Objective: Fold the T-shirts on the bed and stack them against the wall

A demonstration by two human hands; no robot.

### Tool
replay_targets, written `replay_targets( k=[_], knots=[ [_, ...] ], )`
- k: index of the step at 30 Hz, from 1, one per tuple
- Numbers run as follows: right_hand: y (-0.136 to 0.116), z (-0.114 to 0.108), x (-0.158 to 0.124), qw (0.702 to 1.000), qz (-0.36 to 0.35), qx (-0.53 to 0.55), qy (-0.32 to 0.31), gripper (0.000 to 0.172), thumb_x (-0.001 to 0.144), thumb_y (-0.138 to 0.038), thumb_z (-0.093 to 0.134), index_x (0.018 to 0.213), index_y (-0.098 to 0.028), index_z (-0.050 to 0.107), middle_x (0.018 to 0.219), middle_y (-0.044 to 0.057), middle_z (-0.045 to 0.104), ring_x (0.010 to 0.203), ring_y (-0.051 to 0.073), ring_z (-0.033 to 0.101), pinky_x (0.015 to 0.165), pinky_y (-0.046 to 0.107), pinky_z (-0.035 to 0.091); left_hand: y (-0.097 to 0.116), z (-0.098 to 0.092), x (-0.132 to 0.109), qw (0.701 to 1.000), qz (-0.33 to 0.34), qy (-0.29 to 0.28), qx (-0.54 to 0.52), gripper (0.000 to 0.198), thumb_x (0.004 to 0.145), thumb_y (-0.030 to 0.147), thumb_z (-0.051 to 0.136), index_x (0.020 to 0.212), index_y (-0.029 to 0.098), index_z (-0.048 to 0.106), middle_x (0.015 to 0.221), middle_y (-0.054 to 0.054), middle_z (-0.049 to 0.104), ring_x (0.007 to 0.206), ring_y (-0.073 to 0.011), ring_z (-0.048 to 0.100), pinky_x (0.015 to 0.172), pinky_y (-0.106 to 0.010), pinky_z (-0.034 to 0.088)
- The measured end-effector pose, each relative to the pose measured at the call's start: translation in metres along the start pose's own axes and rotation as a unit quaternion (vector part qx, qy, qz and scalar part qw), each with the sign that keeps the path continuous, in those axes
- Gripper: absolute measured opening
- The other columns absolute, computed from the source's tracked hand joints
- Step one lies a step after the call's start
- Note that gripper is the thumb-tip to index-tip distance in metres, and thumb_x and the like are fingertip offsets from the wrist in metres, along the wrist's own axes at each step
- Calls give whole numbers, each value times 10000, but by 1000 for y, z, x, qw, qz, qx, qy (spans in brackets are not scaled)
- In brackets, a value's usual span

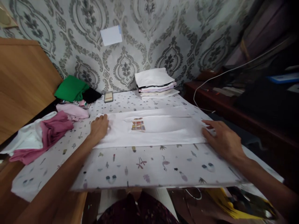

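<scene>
A white shirt (168, 127) lies flat on the patterned tabletop cloth, folded into a long strip running left to right. Its small plaid print (138, 125) faces up, left of the middle. At the shirt's left end, my left hand (99, 127) has its fingers curled over the fabric and closed on it. My right hand (223, 138) is at the opposite end, thumb and fingers around the edge of the cloth; its fingertips are partly blurred. Shallow creases run along the strip between the two hands.
Behind the shirt stands a stack of folded clothes (155, 82). Loose pink and white garments (54, 130) and a green folded cloth (71, 88) lie at left, near a wooden panel (23, 81). A small square card (108, 96) lies at the back. A white cable (195, 95) hangs at right.
</scene>
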State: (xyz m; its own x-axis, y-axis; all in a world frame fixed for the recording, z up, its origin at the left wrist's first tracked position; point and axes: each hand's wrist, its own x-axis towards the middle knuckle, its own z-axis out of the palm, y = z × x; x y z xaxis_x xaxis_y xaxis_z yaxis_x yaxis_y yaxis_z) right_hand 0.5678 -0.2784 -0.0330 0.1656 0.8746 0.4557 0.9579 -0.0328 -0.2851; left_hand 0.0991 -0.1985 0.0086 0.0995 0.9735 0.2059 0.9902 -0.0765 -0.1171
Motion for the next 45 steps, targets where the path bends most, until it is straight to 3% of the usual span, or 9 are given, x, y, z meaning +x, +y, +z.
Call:
replay_targets(
  k=[4, 10, 13, 17, 24, 31, 35, 40, 45],
  knots=[
    [-51, 4, 5, 977, -204, 32, 52, 389, 971, -354, 383, 1050, -171, 716, 1100, 173, 732, 1037, 339, 668, 881, 510, 518, 10, -6, -17, 989, 134, 36, -54, 326, 1000, 209, 313, 1137, 149, 602, 1141, -167, 659, 1115, -298, 586, 956, -426, 452],
    [-195, 51, 9, 888, -402, 172, -141, 460, 1030, -337, 341, 1428, -221, 539, 1478, 113, 552, 1363, 273, 512, 1113, 527, 441, 21, 18, -38, 966, 206, -42, -150, 457, 1037, 333, 322, 1415, 123, 472, 1517, -158, 484, 1412, -239, 439, 1181, -388, 336],
    [-232, 82, 7, 863, -446, 147, -188, 562, 1048, -451, 288, 1511, -162, 422, 1548, 152, 463, 1461, 277, 386, 1185, 534, 343, 16, 33, -42, 970, 186, -56, -149, 547, 1050, 400, 284, 1509, 117, 372, 1621, -145, 339, 1509, -221, 295, 1238, -381, 244],
    [-233, 104, 4, 872, -443, 103, -183, 637, 1040, -535, 254, 1527, -148, 389, 1572, 174, 417, 1487, 296, 333, 1220, 557, 255, 6, 39, -47, 979, 145, -68, -127, 675, 1042, 513, 249, 1553, 75, 295, 1651, -171, 232, 1543, -251, 183, 1254, -410, 185],
    [-230, 102, 1, 877, -439, 71, -184, 655, 1033, -555, 236, 1498, -138, 435, 1572, 176, 418, 1488, 302, 328, 1217, 543, 256, -12, 28, -59, 985, 64, -113, -116, 838, 992, 657, 251, 1565, 46, 257, 1652, -208, 193, 1547, -309, 144, 1243, -482, 181],
    [-248, 83, 21, 881, -407, 91, -224, 559, 1050, -464, 218, 1401, -194, 559, 1484, 148, 534, 1399, 281, 465, 1171, 542, 320, -15, 17, -4, 983, 44, -118, -136, 758, 1016, 573, 227, 1571, 56, 241, 1666, -187, 164, 1560, -278, 87, 1256, -478, 95],
    [-264, 93, 38, 895, -364, 58, -250, 605, 1037, -479, 266, 1487, -130, 471, 1583, 175, 399, 1490, 315, 320, 1194, 588, 254, -19, 24, 27, 979, 34, -162, -120, 845, 988, 632, 239, 1578, 29, 197, 1668, -210, 108, 1561, -293, 35, 1250, -488, 79],
    [-267, 115, 41, 898, -342, 44, -272, 642, 1030, -497, 281, 1539, -123, 396, 1624, 161, 319, 1527, 304, 226, 1226, 569, 181, -30, 36, 32, 981, -37, -167, -96, 906, 953, 698, 206, 1586, 51, 193, 1670, -198, 78, 1559, -316, 30, 1229, -550, 141],
    [-266, 111, 43, 892, -339, 62, -293, 660, 1027, -542, 237, 1538, -158, 399, 1625, 145, 328, 1525, 290, 240, 1225, 561, 183, -26, 31, 34, 980, -48, -171, -91, 923, 943, 706, 229, 1583, 42, 203, 1664, -211, 107, 1555, -342, 65, 1217, -572, 164]
  ],
)
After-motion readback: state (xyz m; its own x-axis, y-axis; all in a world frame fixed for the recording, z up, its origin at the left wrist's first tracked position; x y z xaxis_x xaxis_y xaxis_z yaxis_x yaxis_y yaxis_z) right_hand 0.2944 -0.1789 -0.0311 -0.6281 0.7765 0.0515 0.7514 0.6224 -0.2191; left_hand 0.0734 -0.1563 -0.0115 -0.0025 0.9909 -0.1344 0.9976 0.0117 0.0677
